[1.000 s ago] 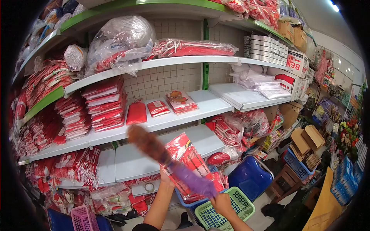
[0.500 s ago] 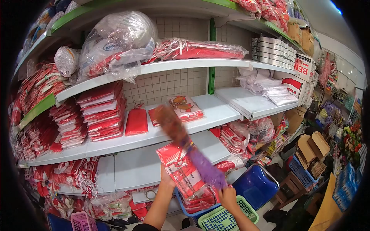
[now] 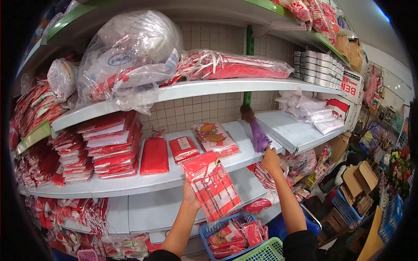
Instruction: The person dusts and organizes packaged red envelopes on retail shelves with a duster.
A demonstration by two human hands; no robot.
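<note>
My left hand (image 3: 190,195) grips a stack of red and white plastic-wrapped packets (image 3: 213,187) in front of the middle shelf's edge. In my right hand (image 3: 271,160) is a feather duster (image 3: 258,134), purple near the hand and dark brown at the far end. The duster's tip touches or hovers over the back of the middle shelf (image 3: 237,128), near the green upright; contact cannot be made out. Left of the duster on that shelf lie a packet with a printed emblem (image 3: 214,138), a small red packet (image 3: 183,148) and a plain red packet (image 3: 154,155).
Tall stacks of red and white packets (image 3: 112,145) stand on the left. Above, a shelf (image 3: 244,85) holds a large clear plastic bag (image 3: 130,56). Below are a blue basket of packets (image 3: 203,237) and a green basket (image 3: 265,253). White packs (image 3: 311,111) lie at the right.
The duster has swung up and right, from in front of the shelf edge to above the shelf, with my right hand. The packets in my left hand show more fully, and the view has shifted.
</note>
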